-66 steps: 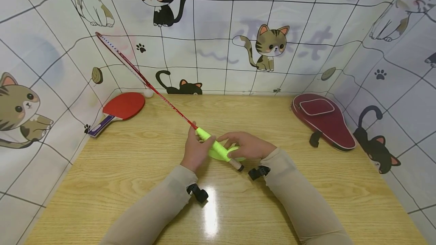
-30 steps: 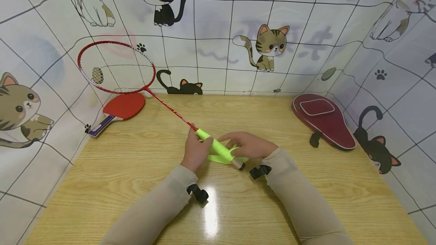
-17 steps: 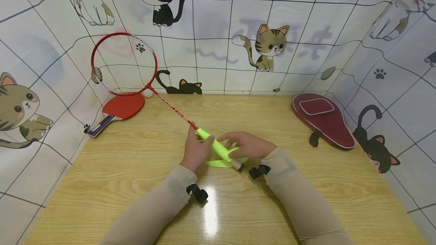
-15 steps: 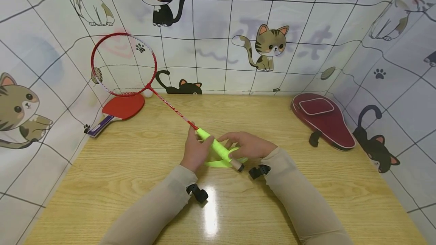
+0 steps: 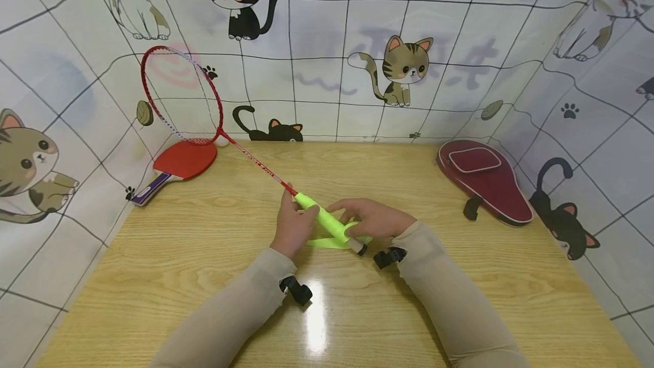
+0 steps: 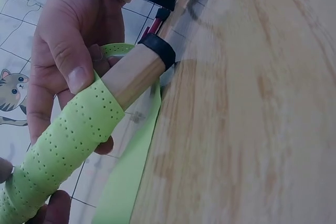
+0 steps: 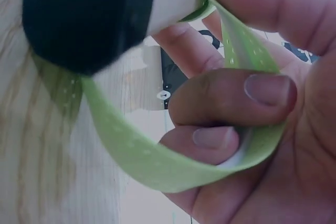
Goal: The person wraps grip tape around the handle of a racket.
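Observation:
My left hand (image 5: 293, 229) grips the upper handle of a red badminton racket (image 5: 255, 161), whose head slants up to the far left. Lime, perforated grip tape (image 5: 327, 220) wraps most of the handle. Bare wood (image 6: 137, 72) shows at the butt, which has a black end cap (image 7: 86, 19). My right hand (image 5: 378, 217) is at the lower handle, its thumb on the last turn of tape in the left wrist view. Its fingers curl round the loose tape (image 7: 157, 166), which loops below the handle in the right wrist view. Most of the left fingers are hidden under the handle.
A red table tennis bat (image 5: 186, 159) lies at the back left, under the racket head in the head view. Beside it is a white ball (image 5: 222, 141). A dark red bat case (image 5: 485, 183) lies at the back right. A cat-print backdrop (image 5: 327, 72) encloses the wooden table (image 5: 230, 300).
The racket has rolled about its shaft: its head went from edge-on to broadly facing, and now looks narrower again. The loose tape has shifted under the handle. Both hands stay nearly in place.

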The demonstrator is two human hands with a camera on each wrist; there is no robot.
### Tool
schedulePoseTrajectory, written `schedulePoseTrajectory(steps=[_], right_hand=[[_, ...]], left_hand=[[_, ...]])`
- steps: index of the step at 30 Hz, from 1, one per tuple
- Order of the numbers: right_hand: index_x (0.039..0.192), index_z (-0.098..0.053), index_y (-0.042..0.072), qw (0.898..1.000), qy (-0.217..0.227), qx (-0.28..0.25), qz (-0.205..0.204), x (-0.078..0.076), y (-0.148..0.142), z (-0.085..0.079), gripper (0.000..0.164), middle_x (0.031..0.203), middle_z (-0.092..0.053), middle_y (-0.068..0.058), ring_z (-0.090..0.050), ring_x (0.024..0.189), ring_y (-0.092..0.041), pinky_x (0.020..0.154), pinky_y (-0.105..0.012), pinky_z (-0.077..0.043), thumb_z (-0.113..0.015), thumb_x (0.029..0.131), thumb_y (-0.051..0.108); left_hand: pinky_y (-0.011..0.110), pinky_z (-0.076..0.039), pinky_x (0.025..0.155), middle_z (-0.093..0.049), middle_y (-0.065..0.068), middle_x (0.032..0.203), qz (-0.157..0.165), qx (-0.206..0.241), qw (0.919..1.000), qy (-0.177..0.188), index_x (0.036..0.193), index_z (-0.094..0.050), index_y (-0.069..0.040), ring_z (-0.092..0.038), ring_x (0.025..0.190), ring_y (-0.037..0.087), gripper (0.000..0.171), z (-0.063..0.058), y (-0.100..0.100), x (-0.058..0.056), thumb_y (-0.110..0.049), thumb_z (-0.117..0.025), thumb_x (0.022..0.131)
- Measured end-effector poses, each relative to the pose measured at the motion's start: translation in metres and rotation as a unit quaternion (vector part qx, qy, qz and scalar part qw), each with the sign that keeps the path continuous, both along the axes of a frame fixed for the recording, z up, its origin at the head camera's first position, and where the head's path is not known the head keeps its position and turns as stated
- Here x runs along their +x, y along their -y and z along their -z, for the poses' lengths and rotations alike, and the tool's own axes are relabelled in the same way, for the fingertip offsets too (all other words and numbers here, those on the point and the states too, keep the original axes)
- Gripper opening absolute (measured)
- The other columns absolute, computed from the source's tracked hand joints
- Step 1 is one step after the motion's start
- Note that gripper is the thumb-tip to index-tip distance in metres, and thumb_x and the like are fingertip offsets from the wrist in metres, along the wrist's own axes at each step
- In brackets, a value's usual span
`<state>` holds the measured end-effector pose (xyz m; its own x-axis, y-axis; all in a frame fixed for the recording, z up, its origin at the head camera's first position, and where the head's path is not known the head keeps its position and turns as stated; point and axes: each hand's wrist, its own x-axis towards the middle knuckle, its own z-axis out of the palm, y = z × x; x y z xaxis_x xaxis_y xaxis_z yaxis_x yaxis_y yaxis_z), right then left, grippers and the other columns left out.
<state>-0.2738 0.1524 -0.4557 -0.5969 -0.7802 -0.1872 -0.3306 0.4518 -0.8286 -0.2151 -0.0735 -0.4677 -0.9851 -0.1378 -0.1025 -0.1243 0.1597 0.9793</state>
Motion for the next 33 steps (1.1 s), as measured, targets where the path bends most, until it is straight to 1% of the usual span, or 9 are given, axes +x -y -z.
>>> schedulePoseTrajectory(steps=[4,7,11,18,20,22,25,28,33], right_hand=[[0.152,-0.054,0.023,1.000,-0.018,0.007,0.003,0.0006,0.0001,-0.0030,0.064,0.118,-0.073,-0.003,-0.068,0.110,-0.019,0.091,-0.041,-0.056,-0.073,0.092,0.009],[0.152,-0.054,0.022,1.000,-0.018,0.003,-0.001,0.0010,-0.0007,-0.0050,0.064,0.119,-0.073,-0.004,-0.068,0.113,-0.021,0.094,-0.044,-0.054,-0.072,0.092,0.007],[0.153,-0.054,0.021,1.000,-0.005,-0.004,-0.008,0.0005,-0.0026,-0.0053,0.063,0.121,-0.074,-0.005,-0.068,0.114,-0.022,0.090,-0.041,-0.054,-0.067,0.093,0.003],[0.155,-0.051,0.021,0.999,0.042,-0.019,-0.015,0.0002,-0.0026,-0.0055,0.065,0.118,-0.076,-0.007,-0.070,0.101,-0.022,0.077,-0.037,-0.052,-0.060,0.095,-0.001],[0.154,-0.052,0.022,0.999,0.031,-0.016,-0.013,0.0000,-0.0025,-0.0054,0.065,0.118,-0.076,-0.006,-0.070,0.104,-0.021,0.082,-0.039,-0.053,-0.062,0.094,0.001],[0.154,-0.053,0.022,1.000,0.018,-0.013,-0.009,-0.0002,-0.0024,-0.0053,0.064,0.118,-0.075,-0.004,-0.069,0.107,-0.020,0.091,-0.045,-0.054,-0.065,0.093,0.003],[0.152,-0.055,0.021,1.000,0.004,-0.014,-0.006,-0.0003,-0.0024,-0.0049,0.064,0.118,-0.074,-0.002,-0.068,0.114,-0.019,0.107,-0.054,-0.048,-0.068,0.092,0.006],[0.152,-0.055,0.020,1.000,0.006,-0.020,-0.005,0.0002,-0.0025,-0.0055,0.064,0.118,-0.074,-0.003,-0.067,0.114,-0.020,0.111,-0.059,-0.045,-0.069,0.090,0.006],[0.153,-0.055,0.020,1.000,0.004,-0.015,-0.006,0.0008,-0.0025,-0.0057,0.066,0.121,-0.073,-0.004,-0.067,0.117,-0.021,0.110,-0.057,-0.046,-0.070,0.090,0.007]], left_hand=[[0.037,-0.052,0.083,-0.062,0.021,0.128,0.002,-0.012,0.9999,-0.002,0.170,-0.005,-0.017,-0.066,0.106,0.031,0.098,-0.0009,0.0001,0.0009,-0.024,-0.072,0.100],[0.037,-0.053,0.084,-0.063,0.021,0.127,0.002,-0.010,0.9999,-0.005,0.171,-0.004,-0.018,-0.066,0.107,0.031,0.098,-0.0010,-0.0007,0.0007,-0.023,-0.072,0.100],[0.034,-0.052,0.079,-0.065,0.020,0.126,-0.001,0.003,1.0000,-0.006,0.171,-0.004,-0.019,-0.067,0.105,0.030,0.098,-0.0012,-0.0020,0.0006,-0.020,-0.070,0.098],[0.031,-0.050,0.074,-0.064,0.021,0.126,-0.005,0.014,0.9999,-0.008,0.170,-0.004,-0.017,-0.064,0.101,0.027,0.097,-0.0007,-0.0009,0.0007,-0.015,-0.066,0.095],[0.031,-0.050,0.076,-0.064,0.022,0.125,-0.007,0.014,0.9998,-0.011,0.170,-0.004,-0.016,-0.065,0.101,0.027,0.097,-0.0007,-0.0008,0.0004,-0.014,-0.066,0.095],[0.032,-0.051,0.078,-0.065,0.023,0.124,-0.006,0.014,0.9997,-0.017,0.170,-0.005,-0.015,-0.066,0.102,0.028,0.097,-0.0003,-0.0008,0.0003,-0.015,-0.068,0.096],[0.033,-0.052,0.081,-0.065,0.022,0.124,-0.003,0.011,0.9997,-0.021,0.170,-0.005,-0.018,-0.067,0.103,0.029,0.099,-0.0007,-0.0007,0.0008,-0.019,-0.071,0.098],[0.033,-0.052,0.082,-0.064,0.021,0.125,-0.001,0.010,0.9998,-0.019,0.171,-0.004,-0.021,-0.065,0.102,0.029,0.099,-0.0009,-0.0007,0.0017,-0.021,-0.072,0.099],[0.033,-0.051,0.083,-0.064,0.021,0.127,-0.007,0.022,0.9996,-0.014,0.170,-0.003,-0.021,-0.064,0.104,0.029,0.098,-0.0016,-0.0014,0.0022,-0.016,-0.069,0.099]])
